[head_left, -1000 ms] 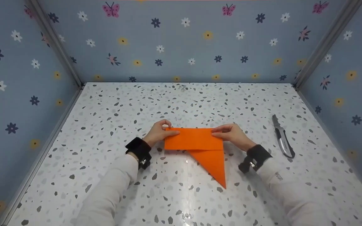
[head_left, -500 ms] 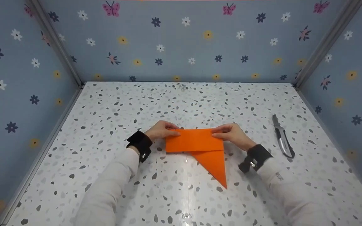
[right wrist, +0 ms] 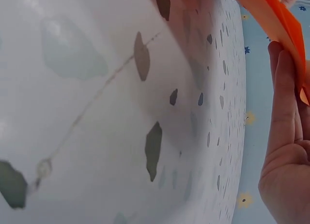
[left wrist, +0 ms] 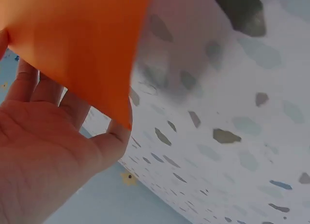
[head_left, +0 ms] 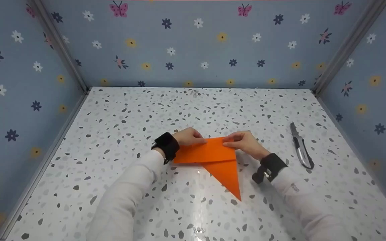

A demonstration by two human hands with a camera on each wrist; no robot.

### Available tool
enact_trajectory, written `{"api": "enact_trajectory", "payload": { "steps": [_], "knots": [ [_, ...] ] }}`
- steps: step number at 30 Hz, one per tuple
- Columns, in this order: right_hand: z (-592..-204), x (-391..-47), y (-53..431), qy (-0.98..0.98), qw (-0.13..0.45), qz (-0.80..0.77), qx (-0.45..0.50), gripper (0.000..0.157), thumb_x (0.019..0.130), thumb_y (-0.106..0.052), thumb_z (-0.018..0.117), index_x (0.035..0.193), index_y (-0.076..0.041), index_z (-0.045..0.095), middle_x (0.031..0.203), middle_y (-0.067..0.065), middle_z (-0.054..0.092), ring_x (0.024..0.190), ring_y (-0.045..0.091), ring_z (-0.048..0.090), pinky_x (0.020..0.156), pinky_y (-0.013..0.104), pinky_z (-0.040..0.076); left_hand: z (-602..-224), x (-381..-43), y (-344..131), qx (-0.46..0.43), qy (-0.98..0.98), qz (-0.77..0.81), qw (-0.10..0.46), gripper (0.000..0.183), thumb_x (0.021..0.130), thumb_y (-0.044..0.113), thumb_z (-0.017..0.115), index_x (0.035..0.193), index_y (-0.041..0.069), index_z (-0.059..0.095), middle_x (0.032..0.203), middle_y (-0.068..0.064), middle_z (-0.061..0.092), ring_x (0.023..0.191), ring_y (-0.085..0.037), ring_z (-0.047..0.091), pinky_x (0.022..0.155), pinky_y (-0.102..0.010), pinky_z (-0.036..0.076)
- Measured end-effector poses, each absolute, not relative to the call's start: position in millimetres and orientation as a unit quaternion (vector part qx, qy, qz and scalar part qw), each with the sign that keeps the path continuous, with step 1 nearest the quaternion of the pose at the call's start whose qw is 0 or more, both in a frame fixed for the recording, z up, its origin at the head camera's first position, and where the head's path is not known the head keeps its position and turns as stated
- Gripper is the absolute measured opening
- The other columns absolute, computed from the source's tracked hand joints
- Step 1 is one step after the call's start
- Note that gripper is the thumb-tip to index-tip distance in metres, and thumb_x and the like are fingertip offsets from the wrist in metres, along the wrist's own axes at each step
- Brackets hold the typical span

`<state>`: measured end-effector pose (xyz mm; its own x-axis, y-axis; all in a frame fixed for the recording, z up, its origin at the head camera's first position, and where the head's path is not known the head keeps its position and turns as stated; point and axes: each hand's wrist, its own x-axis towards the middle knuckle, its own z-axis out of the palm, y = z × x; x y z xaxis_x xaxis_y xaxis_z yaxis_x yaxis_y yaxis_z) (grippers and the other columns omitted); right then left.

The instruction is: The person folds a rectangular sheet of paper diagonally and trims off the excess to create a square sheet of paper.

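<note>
A folded sheet of orange paper [head_left: 213, 154] shows a flat band along its top and a triangular flap pointing down at the right, toward the person. My left hand [head_left: 190, 136] pinches its top edge near the middle, the wrist passing over the paper's left end. At the top right corner, my right hand [head_left: 246, 143] pinches the sheet between thumb and fingers. The left wrist view has the palm of the left hand [left wrist: 53, 132] beside the orange paper [left wrist: 82, 45], with finger ends hidden behind it. In the right wrist view, fingers [right wrist: 283, 96] lie along the paper [right wrist: 278, 21].
A utility knife [head_left: 302, 147] with a grey and black handle lies on the speckled white tabletop [head_left: 193, 110], right of the right hand. Blue flowered panels [head_left: 199, 43] wall the table at the back and both sides. Black bands [head_left: 167, 146] circle both wrists.
The left hand has slid rightward along the paper's top edge, from the left corner to near the middle. The right hand keeps its pinch at the right corner, hardly shifted.
</note>
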<state>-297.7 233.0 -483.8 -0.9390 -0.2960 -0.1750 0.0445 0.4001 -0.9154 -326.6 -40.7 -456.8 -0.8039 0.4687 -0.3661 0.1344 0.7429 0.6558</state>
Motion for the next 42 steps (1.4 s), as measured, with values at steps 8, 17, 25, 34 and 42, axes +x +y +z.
{"api": "enact_trajectory", "payload": {
  "steps": [8, 17, 25, 34, 42],
  "knots": [
    [-486, -300, 227, 0.817, 0.163, -0.548, -0.083, 0.031, 0.088, -0.024, 0.082, 0.115, -0.009, 0.078, 0.105, -0.004, 0.08, 0.092, 0.009, 0.071, 0.083, 0.02, 0.059, -459, -325, -23, 0.187, 0.874, 0.38, 0.237, 0.032, 0.1, 0.033, 0.067, 0.102, 0.003, 0.078, 0.065, 0.01, 0.049, 0.064, -0.008, 0.041, 0.062, -0.02, 0.03],
    [-485, -302, 227, 0.805, 0.182, -0.558, -0.084, 0.027, 0.088, -0.016, 0.081, 0.107, -0.008, 0.064, 0.088, -0.006, 0.075, 0.083, 0.008, 0.067, 0.077, 0.019, 0.058, -465, -329, -23, 0.187, 0.871, 0.396, 0.224, 0.028, 0.094, 0.029, 0.075, 0.103, 0.003, 0.081, 0.07, 0.011, 0.058, 0.068, -0.007, 0.047, 0.063, -0.018, 0.034],
    [-479, -303, 223, 0.819, 0.208, -0.528, -0.079, 0.044, 0.093, -0.03, 0.077, 0.132, -0.013, 0.065, 0.108, -0.002, 0.078, 0.091, 0.009, 0.07, 0.082, 0.022, 0.059, -465, -330, -23, 0.196, 0.87, 0.396, 0.217, 0.028, 0.093, 0.028, 0.076, 0.102, 0.001, 0.081, 0.068, 0.012, 0.06, 0.064, -0.005, 0.048, 0.062, -0.016, 0.036],
    [-477, -310, 217, 0.843, 0.194, -0.493, -0.094, 0.036, 0.102, -0.037, 0.064, 0.12, -0.009, 0.076, 0.084, -0.013, 0.068, 0.076, 0.007, 0.055, 0.07, 0.02, 0.046, -463, -329, -20, 0.205, 0.872, 0.395, 0.204, 0.026, 0.093, 0.027, 0.076, 0.101, 0.002, 0.081, 0.069, 0.011, 0.061, 0.066, -0.005, 0.048, 0.063, -0.016, 0.036],
    [-476, -312, 217, 0.851, 0.197, -0.477, -0.093, 0.037, 0.102, -0.036, 0.064, 0.123, -0.007, 0.075, 0.08, -0.013, 0.067, 0.075, 0.009, 0.052, 0.068, 0.021, 0.041, -459, -327, -20, 0.203, 0.87, 0.396, 0.211, 0.028, 0.094, 0.027, 0.075, 0.105, 0.002, 0.08, 0.074, 0.009, 0.066, 0.067, -0.004, 0.05, 0.064, -0.015, 0.039]
  ]
}}
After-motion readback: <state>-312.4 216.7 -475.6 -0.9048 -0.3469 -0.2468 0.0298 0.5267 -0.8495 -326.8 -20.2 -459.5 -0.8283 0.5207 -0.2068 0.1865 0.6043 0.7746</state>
